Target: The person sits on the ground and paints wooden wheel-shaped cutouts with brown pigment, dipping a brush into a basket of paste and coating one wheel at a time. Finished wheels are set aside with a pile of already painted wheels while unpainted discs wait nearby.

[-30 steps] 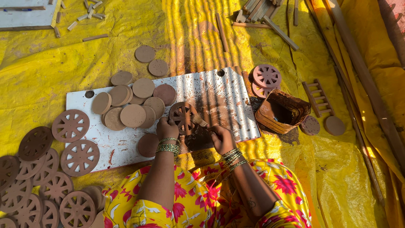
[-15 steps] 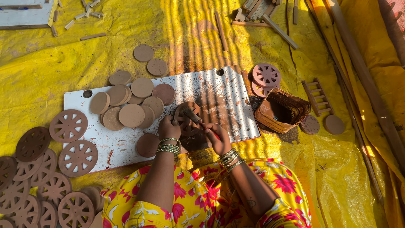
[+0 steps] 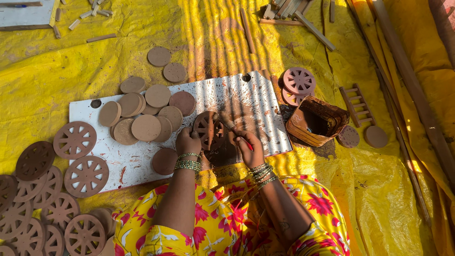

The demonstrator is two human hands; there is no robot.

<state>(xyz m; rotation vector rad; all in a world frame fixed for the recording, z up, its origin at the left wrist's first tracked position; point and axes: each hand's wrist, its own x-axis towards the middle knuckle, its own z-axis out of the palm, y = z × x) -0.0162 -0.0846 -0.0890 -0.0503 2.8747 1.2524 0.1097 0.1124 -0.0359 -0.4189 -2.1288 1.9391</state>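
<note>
Step in hand, by the look of it: painting a cut-out wheel. Left hand (image 3: 188,141) is curled around the round brown clay wheel with spoke cut-outs (image 3: 208,130), tilting it up off the white, paint-smeared flat board (image 3: 256,102) near the middle of the board's near edge. Right hand (image 3: 249,148) pinches a thin brush with a red handle (image 3: 232,128), bristle end on the wheel's face. The wheel looks dark and wet, so the coat seems partly on.

Next move likely calls for turning the wheel in the left fingers to reach the unpainted spokes, with a light touch since the spokes look thin; a reload would come from the square brown paint-stained tub (image 3: 316,121) just past the board's right edge.

Materials: plain flat clay discs (image 3: 144,114), matte tan and smooth, overlap in a pile on the board's left half; two more sit beyond its far edge. Spoked clay wheels (image 3: 52,189), dull reddish-brown and dry, crowd the board's left end and the crinkled yellow plastic sheet (image 3: 47,71) beside it. Painted pinkish wheels (image 3: 298,81) stack by the board's far right corner. A small ladder-shaped clay piece (image 3: 356,105) lies right of the tub. Wooden sticks (image 3: 303,19) lie at the sheet's far edge.
</note>
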